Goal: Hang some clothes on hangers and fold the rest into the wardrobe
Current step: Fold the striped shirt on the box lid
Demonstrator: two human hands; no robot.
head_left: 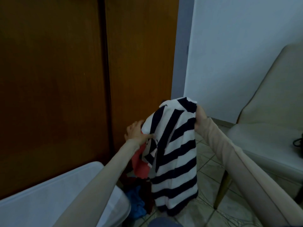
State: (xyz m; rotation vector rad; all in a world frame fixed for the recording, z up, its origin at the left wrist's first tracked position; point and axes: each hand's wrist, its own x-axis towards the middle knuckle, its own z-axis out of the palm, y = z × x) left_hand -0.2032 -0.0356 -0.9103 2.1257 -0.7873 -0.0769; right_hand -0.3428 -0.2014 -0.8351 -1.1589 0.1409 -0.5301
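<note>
Striped top (173,154) held up by right hand (200,118) gripping its upper edge, left hand (136,132) pinching its side, probably to spread it; pile (139,194) below.

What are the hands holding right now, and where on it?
The striped garment: the right hand grips its top edge, and the left hand pinches its left side edge.

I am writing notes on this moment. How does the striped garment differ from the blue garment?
The striped garment is white with dark bands; the blue garment is plain. The striped garment is held up, gripped by the right hand and left hand; the blue garment lies crumpled low in a pile. The striped one hangs long; the blue one is bunched. Both are unfolded.
</note>
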